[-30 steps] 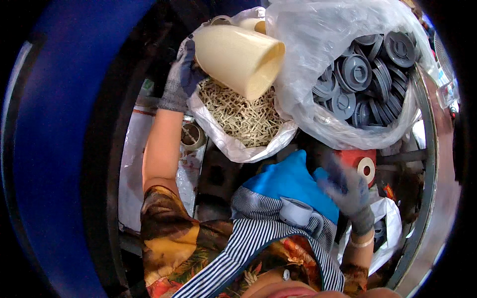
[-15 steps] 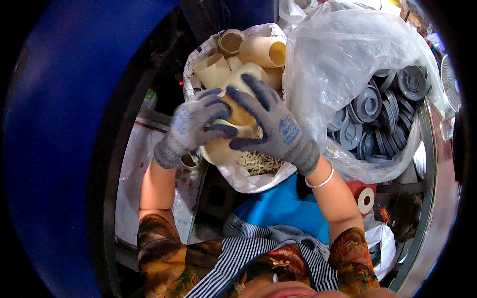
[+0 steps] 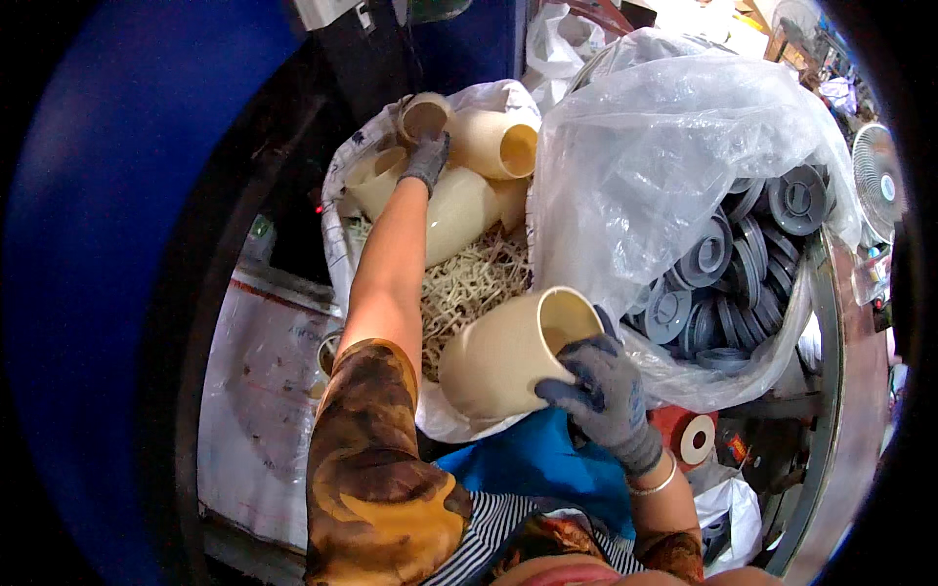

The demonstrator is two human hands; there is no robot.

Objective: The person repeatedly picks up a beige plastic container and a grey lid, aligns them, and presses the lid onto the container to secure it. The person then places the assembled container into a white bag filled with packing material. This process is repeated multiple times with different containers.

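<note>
we see the right hand pinching the cream vessel by its rim, probably because the edge gives purchase; it sits tilted, mouth toward that hand, over the near side of the white sack. left hand touches the far vessel; we cannot tell whether it grips. loose scraps likely cushion the other vessels

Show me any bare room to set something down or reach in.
Mostly bare: the pale wrapped surface between the dark edge and left sleeve. A hand could perhaps pass above the scraps, between the piled cream containers and the container in the right hand. Crowded: the clear bag of grey lids.
</note>
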